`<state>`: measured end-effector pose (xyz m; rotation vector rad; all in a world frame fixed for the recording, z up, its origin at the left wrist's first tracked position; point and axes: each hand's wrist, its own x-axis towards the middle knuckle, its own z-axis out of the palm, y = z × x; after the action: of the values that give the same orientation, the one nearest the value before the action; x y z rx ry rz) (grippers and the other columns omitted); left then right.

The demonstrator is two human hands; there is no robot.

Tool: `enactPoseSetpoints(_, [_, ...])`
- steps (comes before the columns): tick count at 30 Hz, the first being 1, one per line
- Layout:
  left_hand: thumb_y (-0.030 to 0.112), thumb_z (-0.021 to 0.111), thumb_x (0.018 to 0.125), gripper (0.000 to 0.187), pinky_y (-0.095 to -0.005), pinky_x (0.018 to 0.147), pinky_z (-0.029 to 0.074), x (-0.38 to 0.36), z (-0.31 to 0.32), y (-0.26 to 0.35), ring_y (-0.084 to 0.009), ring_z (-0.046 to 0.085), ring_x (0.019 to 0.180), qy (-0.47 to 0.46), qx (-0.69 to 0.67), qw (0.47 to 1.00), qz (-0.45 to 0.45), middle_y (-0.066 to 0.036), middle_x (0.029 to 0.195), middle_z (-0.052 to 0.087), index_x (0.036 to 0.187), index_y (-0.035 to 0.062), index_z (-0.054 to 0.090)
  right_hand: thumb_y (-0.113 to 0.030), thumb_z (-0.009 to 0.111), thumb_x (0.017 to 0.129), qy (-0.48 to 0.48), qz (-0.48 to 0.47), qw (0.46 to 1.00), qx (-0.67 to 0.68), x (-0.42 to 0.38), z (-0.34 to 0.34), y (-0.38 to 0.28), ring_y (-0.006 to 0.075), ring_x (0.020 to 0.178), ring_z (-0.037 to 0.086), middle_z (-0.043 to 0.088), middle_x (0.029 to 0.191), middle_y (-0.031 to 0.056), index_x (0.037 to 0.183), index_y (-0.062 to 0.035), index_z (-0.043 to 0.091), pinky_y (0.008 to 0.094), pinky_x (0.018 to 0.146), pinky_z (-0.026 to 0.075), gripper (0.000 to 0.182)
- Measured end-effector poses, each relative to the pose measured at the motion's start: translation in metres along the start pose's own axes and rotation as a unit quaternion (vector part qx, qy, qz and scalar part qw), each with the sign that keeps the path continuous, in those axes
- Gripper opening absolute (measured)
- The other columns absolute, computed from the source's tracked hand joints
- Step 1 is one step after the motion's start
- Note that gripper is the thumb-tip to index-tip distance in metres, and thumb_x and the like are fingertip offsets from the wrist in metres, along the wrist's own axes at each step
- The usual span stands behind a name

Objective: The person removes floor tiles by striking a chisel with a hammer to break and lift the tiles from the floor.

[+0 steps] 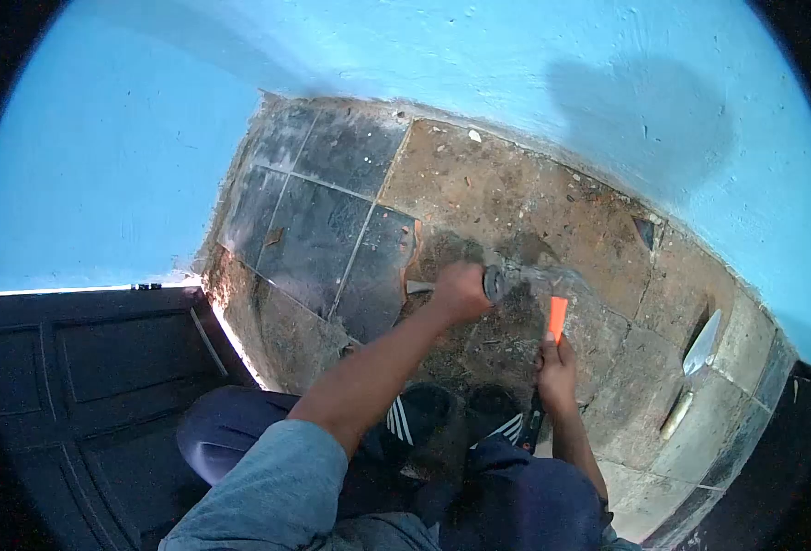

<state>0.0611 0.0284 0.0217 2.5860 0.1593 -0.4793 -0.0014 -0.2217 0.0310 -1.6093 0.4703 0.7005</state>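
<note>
My left hand (461, 292) is wrapped round a chisel whose flat metal blade (419, 286) points left, touching or close to the broken edge of a dark floor tile (378, 262). A round dark guard (493, 284) shows at the chisel's other end. In my right hand (556, 367) is a hammer with an orange and black handle (557, 319). Its head is smeared by motion, just right of the chisel's guard. Bare, dusty mortar (516, 340) lies beneath both hands.
A trowel (702, 344) with a pale handle lies on the floor at right. Blue walls (534, 64) enclose the corner. A dark panelled door (102, 367) stands at left. Debris is scattered along the back wall. My shoes (421, 413) are just below the hands.
</note>
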Motion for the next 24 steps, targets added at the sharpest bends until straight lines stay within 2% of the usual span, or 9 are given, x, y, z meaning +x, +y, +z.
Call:
enactPoseSetpoints(1, [0.035,0.075,0.072,0.032,-0.0509,0.078,0.056,-0.002,0.008,0.002,-0.0412,0.069,0.082,-0.005,0.001,1.000,-0.006,-0.022,0.080,0.070,0.080,0.0040,0.073,-0.035,0.048,0.107,0.009,0.022,1.000,0.010,-0.005,0.000,-0.009,0.0105,0.063,0.048,0.050,0.070,-0.0001,0.097,-0.0033,0.056,0.0301,0.057,0.040,0.035])
enactPoseSetpoints(2, [0.033,0.074,0.073,0.028,-0.0506,0.077,0.056,-0.006,0.014,0.002,-0.0407,0.070,0.082,-0.012,0.001,1.000,-0.011,-0.022,0.080,0.070,0.079,0.0050,0.073,-0.035,0.048,0.108,0.029,-0.023,0.999,-0.018,-0.001,-0.002,-0.005,0.0085,0.059,0.046,0.048,0.069,-0.0017,0.094,-0.0065,0.055,0.0269,0.051,0.037,0.032])
enactPoseSetpoints(5, [0.035,0.076,0.073,0.031,-0.0506,0.080,0.057,-0.013,0.017,0.000,-0.0409,0.070,0.085,-0.019,-0.003,0.999,0.030,-0.022,0.081,0.070,0.079,0.0045,0.073,-0.035,0.046,0.108,0.014,0.015,0.999,0.044,-0.002,-0.009,-0.007,0.0082,0.053,0.041,0.043,0.066,-0.0034,0.092,-0.0103,0.050,0.0258,0.047,0.035,0.030])
enactPoseSetpoints(8, [0.032,0.073,0.074,0.029,-0.0505,0.081,0.056,-0.017,-0.002,0.009,-0.0412,0.070,0.085,-0.004,-0.016,1.000,0.010,-0.022,0.081,0.070,0.080,0.0031,0.073,-0.034,0.045,0.108,0.015,0.020,0.999,0.042,-0.004,-0.010,-0.011,0.0077,0.051,0.040,0.042,0.065,-0.0031,0.093,-0.0102,0.049,0.0254,0.045,0.035,0.028])
enactPoseSetpoints(11, [0.027,0.070,0.075,0.027,-0.0514,0.081,0.055,-0.007,-0.019,0.015,-0.0421,0.069,0.086,-0.030,-0.025,0.995,-0.096,-0.023,0.084,0.070,0.081,0.0012,0.073,-0.033,0.045,0.108,0.015,0.023,0.999,0.043,-0.010,-0.011,-0.018,0.0078,0.049,0.040,0.043,0.065,-0.0032,0.094,-0.0100,0.050,0.0251,0.044,0.035,0.027])
enactPoseSetpoints(17, [0.036,0.072,0.075,0.044,-0.0518,0.081,0.055,0.020,-0.006,-0.006,-0.0428,0.069,0.091,-0.108,0.004,0.994,-0.033,-0.027,0.096,0.070,0.096,-0.0030,0.072,-0.035,0.049,0.107,0.038,-0.016,0.998,0.045,-0.005,-0.032,-0.054,0.0084,0.050,0.046,0.048,0.065,-0.0015,0.099,-0.0057,0.056,0.0260,0.045,0.038,0.031])
enactPoseSetpoints(19, [0.030,0.072,0.075,0.034,-0.0505,0.081,0.054,0.026,-0.002,-0.012,-0.0431,0.069,0.088,-0.116,-0.015,0.992,-0.046,-0.025,0.087,0.070,0.088,-0.0010,0.073,-0.035,0.050,0.106,0.086,-0.048,0.992,0.076,-0.005,-0.047,-0.077,0.0086,0.051,0.047,0.049,0.067,-0.0016,0.100,-0.0059,0.056,0.0254,0.046,0.038,0.030])
enactPoseSetpoints(21, [0.034,0.075,0.077,0.039,-0.0497,0.081,0.054,0.032,-0.002,-0.014,-0.0421,0.069,0.089,-0.089,0.025,0.995,-0.042,-0.024,0.088,0.071,0.092,-0.0014,0.072,-0.035,0.051,0.106,0.136,-0.107,0.977,0.125,-0.009,-0.062,-0.105,0.0085,0.051,0.046,0.049,0.069,-0.0018,0.102,-0.0066,0.056,0.0254,0.046,0.038,0.029])
enactPoseSetpoints(24, [0.035,0.075,0.080,0.040,-0.0485,0.080,0.054,0.034,-0.018,-0.015,-0.0412,0.070,0.091,-0.121,-0.008,0.992,-0.028,-0.024,0.092,0.072,0.096,-0.0014,0.072,-0.035,0.051,0.106,0.207,-0.191,0.940,0.193,-0.012,-0.077,-0.122,0.0090,0.051,0.044,0.047,0.069,-0.0019,0.101,-0.0079,0.054,0.0261,0.046,0.038,0.027])
